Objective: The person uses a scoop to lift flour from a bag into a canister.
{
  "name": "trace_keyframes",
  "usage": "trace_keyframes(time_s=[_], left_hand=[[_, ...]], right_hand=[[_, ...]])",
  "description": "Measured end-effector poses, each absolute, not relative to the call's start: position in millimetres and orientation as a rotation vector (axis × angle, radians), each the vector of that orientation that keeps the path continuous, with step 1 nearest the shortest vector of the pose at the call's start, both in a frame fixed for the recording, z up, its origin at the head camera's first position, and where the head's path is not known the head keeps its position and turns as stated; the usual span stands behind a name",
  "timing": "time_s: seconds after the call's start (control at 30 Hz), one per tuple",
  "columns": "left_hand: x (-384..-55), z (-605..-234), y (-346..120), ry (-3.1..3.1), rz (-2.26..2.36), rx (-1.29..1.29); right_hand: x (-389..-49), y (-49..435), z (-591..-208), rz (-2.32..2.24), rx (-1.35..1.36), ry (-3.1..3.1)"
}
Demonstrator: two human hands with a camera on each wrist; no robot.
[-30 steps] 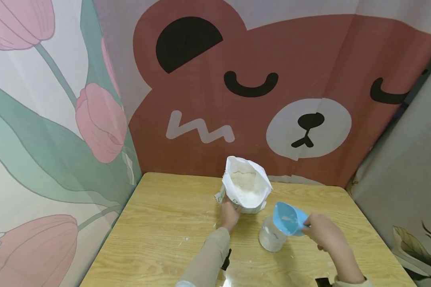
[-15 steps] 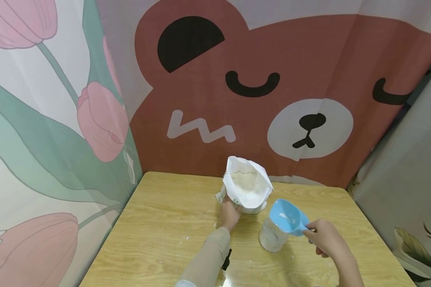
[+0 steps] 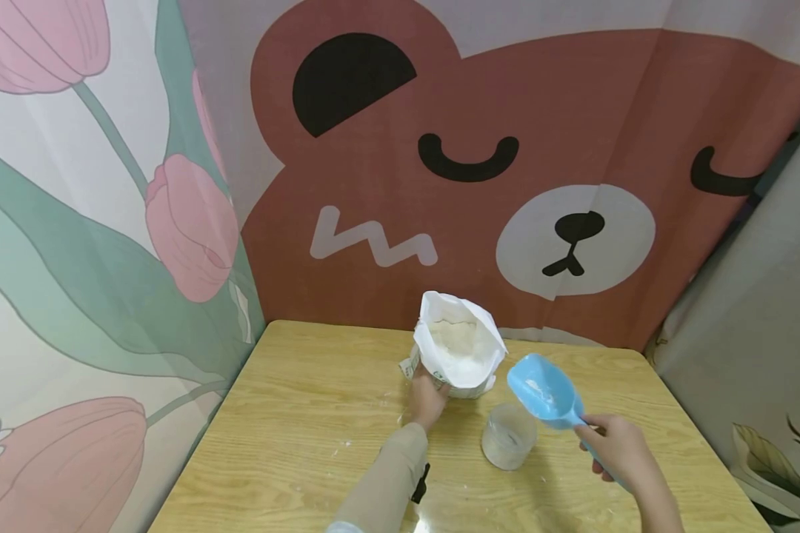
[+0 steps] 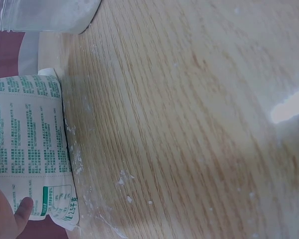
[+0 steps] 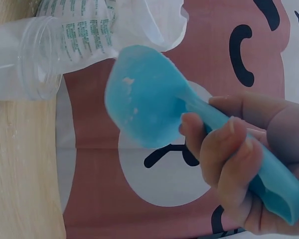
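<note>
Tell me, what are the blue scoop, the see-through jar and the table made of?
The blue scoop looks like smooth moulded plastic, matte, dusted with white powder. The jar seems to be clear plastic, with a threaded rim in the right wrist view; it might be glass. The table shows light wood grain with a glossy glare, possibly laminate.

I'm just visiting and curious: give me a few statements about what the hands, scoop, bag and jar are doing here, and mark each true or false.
1. The right hand holds the blue scoop by its handle. True.
2. The scoop is heaped full of powder. False: only a few white traces cling inside it.
3. The left hand holds the near side of the open white bag. True.
4. The clear jar lies tipped over on the wooden table. False: it stands upright, with white powder in it.
5. The scoop rests inside the bag. False: it is held in the air, right of the bag and above the jar.
</note>
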State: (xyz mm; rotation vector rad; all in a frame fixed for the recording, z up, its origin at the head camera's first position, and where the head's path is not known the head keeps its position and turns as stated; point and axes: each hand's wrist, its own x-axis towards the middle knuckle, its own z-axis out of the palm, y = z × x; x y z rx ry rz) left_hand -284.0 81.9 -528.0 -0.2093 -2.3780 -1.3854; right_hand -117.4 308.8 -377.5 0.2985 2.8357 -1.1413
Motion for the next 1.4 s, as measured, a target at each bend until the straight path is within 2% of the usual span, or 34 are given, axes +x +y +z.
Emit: trace_keyframes(time_s=[1.4], left_hand=[[-284, -528, 81, -2.385, -1.353, -0.219]], right_hand=[[-113, 284, -360, -1.406, 0.291, 2.875]])
